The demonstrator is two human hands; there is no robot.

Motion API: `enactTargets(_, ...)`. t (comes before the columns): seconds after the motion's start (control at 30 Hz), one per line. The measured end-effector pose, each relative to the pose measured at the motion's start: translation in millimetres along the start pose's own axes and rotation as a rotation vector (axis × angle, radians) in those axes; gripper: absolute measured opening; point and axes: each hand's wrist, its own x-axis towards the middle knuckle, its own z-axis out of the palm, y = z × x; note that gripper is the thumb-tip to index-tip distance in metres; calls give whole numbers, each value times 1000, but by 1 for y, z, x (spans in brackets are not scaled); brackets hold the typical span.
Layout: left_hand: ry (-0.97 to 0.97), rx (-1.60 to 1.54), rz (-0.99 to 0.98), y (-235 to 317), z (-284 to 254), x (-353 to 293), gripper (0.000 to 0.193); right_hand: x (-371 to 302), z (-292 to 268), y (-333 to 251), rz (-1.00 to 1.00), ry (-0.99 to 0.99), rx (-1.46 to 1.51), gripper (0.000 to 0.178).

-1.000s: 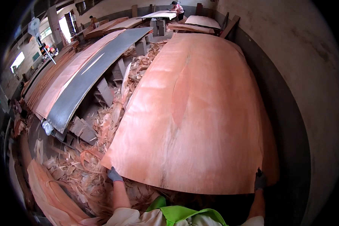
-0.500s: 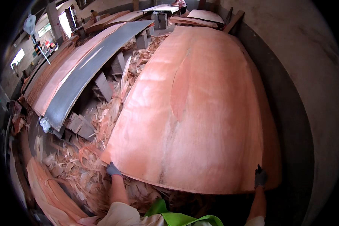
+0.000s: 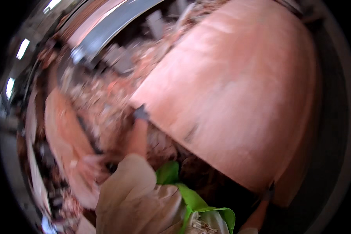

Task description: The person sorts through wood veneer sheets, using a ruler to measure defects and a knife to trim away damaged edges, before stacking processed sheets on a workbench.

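Observation:
A broad, thin sheet of pinkish wood veneer [image 3: 238, 101] spreads out in front of me, slightly smeared by motion. My left hand [image 3: 141, 113], in a grey glove, is closed on its near left corner, thumb on top. At the near right edge my right hand [image 3: 268, 193], gloved too, grips the same sheet; its fingers underneath are hidden. Below the right part of the near edge it is dark, and what supports the sheet there cannot be made out.
Torn veneer scraps [image 3: 105, 105] lie heaped on the floor to the left, beside grey blocks [image 3: 119, 58]. Beyond them is a dark grey panel [image 3: 117, 25] next to stacked sheets. Loose veneer strips [image 3: 66, 128] lie at my left. A dark wall base [image 3: 335, 117] runs along the right.
The view has swung down and to the left, so the sheet appears tilted and higher up. Both hands still hold its near edge. More of my left sleeve and green-edged apron shows.

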Motion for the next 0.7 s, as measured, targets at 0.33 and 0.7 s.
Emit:
enactTargets(0.33,-72,653,230,5,1,32,54,56,4,110,4,-104,139,51)
enactTargets(0.7,-209,866,204,24,-28,53,56,43,-31,65,299,-158,-500,60)
